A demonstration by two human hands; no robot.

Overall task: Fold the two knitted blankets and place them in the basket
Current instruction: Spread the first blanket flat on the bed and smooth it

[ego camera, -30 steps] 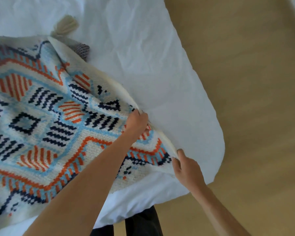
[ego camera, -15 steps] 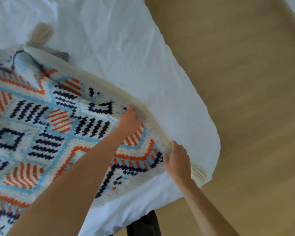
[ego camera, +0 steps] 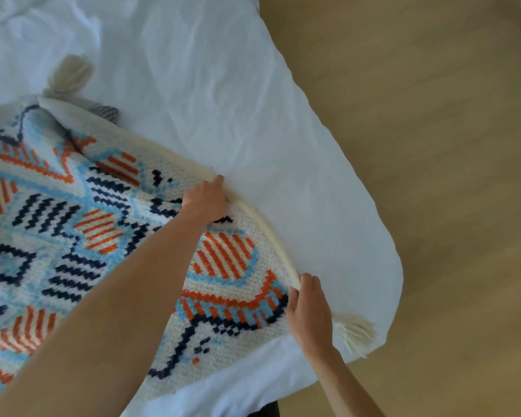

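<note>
Head view: the patterned knitted blanket (ego camera: 73,236) is laid on the white-sheeted bed (ego camera: 223,100), reaching toward its near right corner. The cream border is gripped partway along by the left hand (ego camera: 206,201), fingers (ego camera: 217,182) curled over the rolled hem. The near corner of the border is pinched by the right hand (ego camera: 309,317), closed on the fabric just beside a cream tassel (ego camera: 355,329). A second tassel (ego camera: 69,73) is seen at the far corner. Wooden floor (ego camera: 433,145) is noted alongside.

Knitted blanket (ego camera: 73,236) — cream, orange, blue, navy pattern — spread on white sheet (ego camera: 223,85), corners tasselled.
</note>
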